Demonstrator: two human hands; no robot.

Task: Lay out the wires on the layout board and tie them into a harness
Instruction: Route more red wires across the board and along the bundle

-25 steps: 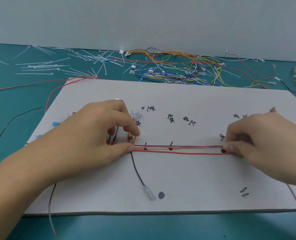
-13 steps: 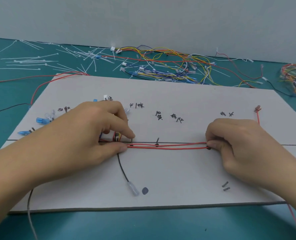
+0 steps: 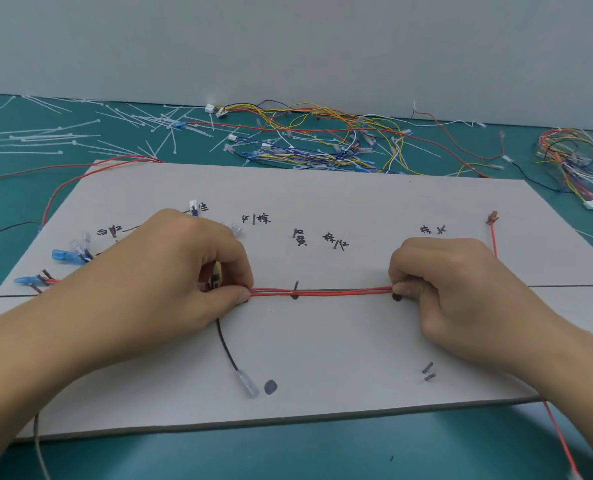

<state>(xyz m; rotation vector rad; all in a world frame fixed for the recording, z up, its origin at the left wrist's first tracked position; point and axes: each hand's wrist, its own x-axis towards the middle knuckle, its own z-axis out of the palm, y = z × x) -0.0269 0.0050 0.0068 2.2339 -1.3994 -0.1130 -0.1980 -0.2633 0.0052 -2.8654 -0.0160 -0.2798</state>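
Note:
A grey layout board [image 3: 323,358] lies on the teal table, marked with handwritten labels and small pegs. A bundle of red wires [image 3: 323,292] runs straight along the board's drawn line. My left hand [image 3: 170,271] pinches the bundle's left end between thumb and forefinger. My right hand [image 3: 454,282] pinches the right end, fingers curled over it. A black wire with a clear terminal [image 3: 246,382] hangs down from under my left hand. Blue and clear terminals [image 3: 68,254] lie at the board's left. A red wire with a terminal [image 3: 492,220] runs up at the right.
Loose white zip ties [image 3: 80,133] are scattered on the table at the back left. A tangle of coloured wires [image 3: 323,140] lies behind the board, and a tied harness [image 3: 579,168] sits at the far right. A red wire [image 3: 562,441] trails off the board's front right.
My right hand has slid left along the red wires, shortening the stretch between my hands. My left hand keeps its pinch in place. The view has shifted slightly.

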